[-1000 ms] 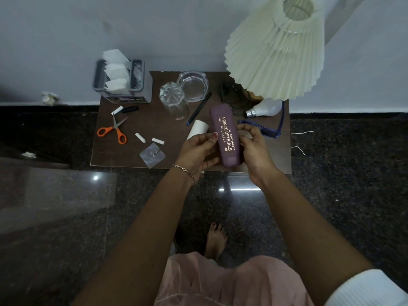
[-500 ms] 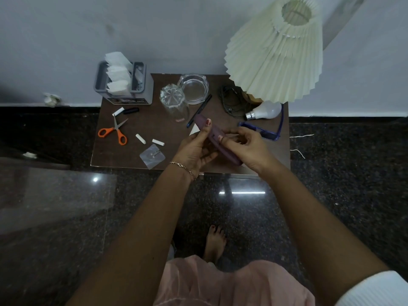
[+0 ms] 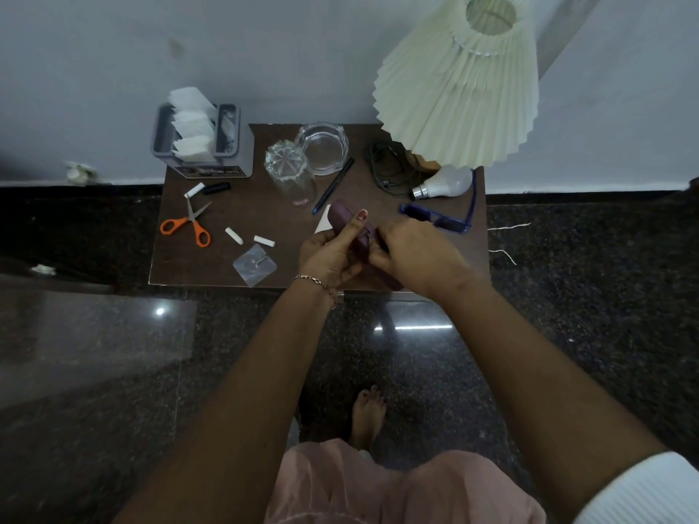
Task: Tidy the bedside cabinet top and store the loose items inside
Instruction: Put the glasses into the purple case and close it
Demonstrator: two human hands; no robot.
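Left hand [image 3: 333, 255] and right hand [image 3: 416, 251] together hold a maroon spectacle case [image 3: 342, 218] just above the front edge of the tabletop [image 3: 264, 209], right of its middle. The left fingers curl round the case from below with the thumb laid along its upper face, and the right fingers pinch its long edge near the middle. Whether the case is open cannot be told. Blue glasses [image 3: 440, 221] lie near the right edge, just beyond the right hand. A white bulb [image 3: 444, 182] lies behind them at the foot of the pleated lamp [image 3: 457, 88] in the back right corner, beside a coiled dark cable [image 3: 384, 168]. At the middle of the back edge stand a glass ashtray [image 3: 321, 147] and a cut-glass tumbler [image 3: 289, 170], with a dark pen [image 3: 334, 185] slanting beside them. A grey tissue holder [image 3: 204, 145] occupies the back left corner. Orange scissors [image 3: 189, 226], a black-and-white marker [image 3: 208, 189], two short white sticks [image 3: 233, 235] and a clear square hook [image 3: 254, 264] lie toward the left and front.
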